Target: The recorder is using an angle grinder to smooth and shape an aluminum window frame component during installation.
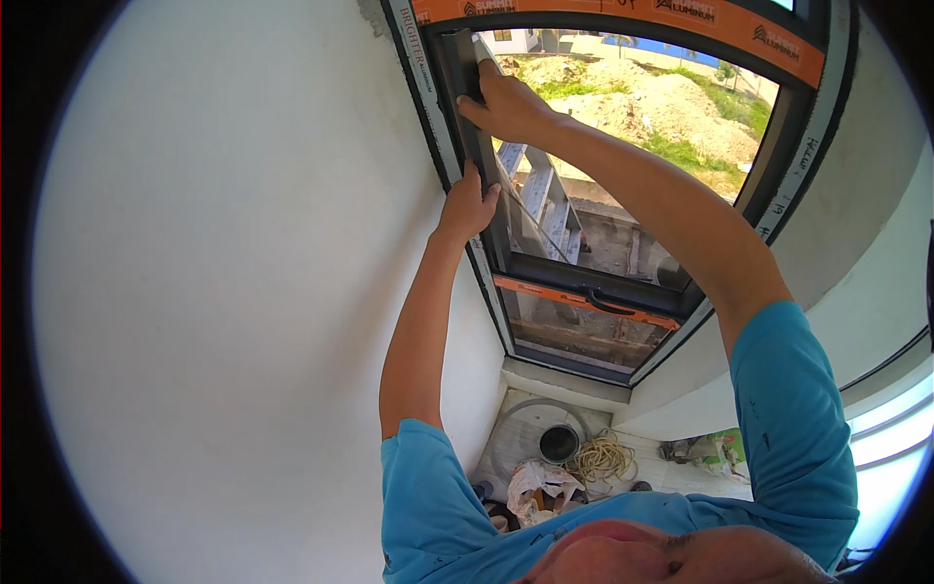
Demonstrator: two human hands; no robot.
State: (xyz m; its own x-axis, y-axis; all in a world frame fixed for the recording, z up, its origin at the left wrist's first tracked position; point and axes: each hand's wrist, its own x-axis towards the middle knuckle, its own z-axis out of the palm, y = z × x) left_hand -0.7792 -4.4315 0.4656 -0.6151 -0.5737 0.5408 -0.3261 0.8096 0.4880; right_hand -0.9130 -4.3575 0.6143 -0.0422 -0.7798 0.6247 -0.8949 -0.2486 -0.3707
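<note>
A dark grey metal profile (461, 70) runs lengthwise along the left side of the tall window frame (773, 200). My right hand (513, 105) grips it near its upper end, thumb on the left face and fingers curled round the glass side. Lower down, my left hand (470, 202) is closed on the same profile, its thumb at the right edge. The fingertips behind the profile are partly hidden. I cannot tell whether the profile is loose or fixed to the frame.
A white wall (243, 243) stands close on the left. Below the crossbar with its black handle (609, 304) is a lower pane. On the floor are a dark bucket (559, 444), coiled rope (603, 457) and a plastic bag (535, 487). Outside stands a ladder (555, 209).
</note>
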